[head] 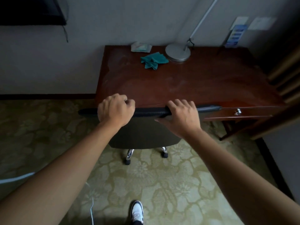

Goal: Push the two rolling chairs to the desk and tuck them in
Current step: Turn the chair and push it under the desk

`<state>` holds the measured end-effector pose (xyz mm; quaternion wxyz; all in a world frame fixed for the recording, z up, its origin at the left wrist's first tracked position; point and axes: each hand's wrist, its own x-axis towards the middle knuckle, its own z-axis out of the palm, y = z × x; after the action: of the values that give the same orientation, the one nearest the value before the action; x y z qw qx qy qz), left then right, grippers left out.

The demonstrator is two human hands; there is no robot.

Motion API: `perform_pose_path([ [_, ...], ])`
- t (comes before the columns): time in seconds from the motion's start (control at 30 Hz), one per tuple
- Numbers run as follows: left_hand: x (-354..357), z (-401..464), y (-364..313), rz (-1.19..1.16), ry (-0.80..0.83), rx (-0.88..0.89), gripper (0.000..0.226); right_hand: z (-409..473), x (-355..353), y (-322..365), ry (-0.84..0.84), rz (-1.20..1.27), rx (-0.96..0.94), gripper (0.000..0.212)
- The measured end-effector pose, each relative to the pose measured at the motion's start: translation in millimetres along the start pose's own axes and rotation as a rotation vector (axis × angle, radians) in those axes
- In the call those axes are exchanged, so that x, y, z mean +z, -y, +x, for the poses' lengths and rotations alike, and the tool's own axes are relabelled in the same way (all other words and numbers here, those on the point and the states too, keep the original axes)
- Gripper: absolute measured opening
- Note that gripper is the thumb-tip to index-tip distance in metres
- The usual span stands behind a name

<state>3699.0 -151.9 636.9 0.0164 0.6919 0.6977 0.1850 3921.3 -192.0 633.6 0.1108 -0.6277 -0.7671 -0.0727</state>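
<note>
Both hands (116,109) (181,116) grip chair (146,132) backrest at desk (186,82) edge

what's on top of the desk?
On the desk: a teal cloth, a lamp on its round base, a tissue pack at the back, a leaflet stand at the far right. The chair back and both hands cover the near edge.

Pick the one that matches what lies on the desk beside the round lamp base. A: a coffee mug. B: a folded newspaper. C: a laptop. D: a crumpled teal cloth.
D: a crumpled teal cloth lies on the desk just left of the round lamp base, with no mug, laptop or newspaper in sight.
</note>
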Motion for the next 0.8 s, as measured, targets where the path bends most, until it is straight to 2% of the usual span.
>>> perform_pose_path([
  [0.17, -3, -20, 7, -0.034, 0.033, 0.26, 0.053, -20, -5, 9, 0.055, 0.002, 0.043, 0.049],
  [0.3, -6, -25, 17, 0.076, 0.075, 0.432, 0.057, -16, -12, 13, 0.103, 0.008, 0.06, 0.052],
  [0.47, -9, -11, 9, 0.074, 0.098, 0.425, 0.045, 5, -14, 19, 0.231, -0.046, 0.063, 0.056],
  [0.63, -4, -2, 14, 0.083, 0.047, 0.444, 0.044, 13, -9, 18, 0.21, -0.031, 0.037, 0.05],
  [0.8, 3, 17, 17, 0.108, -0.015, 0.534, 0.042, 32, -2, 12, 0.173, -0.064, 0.023, 0.048],
])
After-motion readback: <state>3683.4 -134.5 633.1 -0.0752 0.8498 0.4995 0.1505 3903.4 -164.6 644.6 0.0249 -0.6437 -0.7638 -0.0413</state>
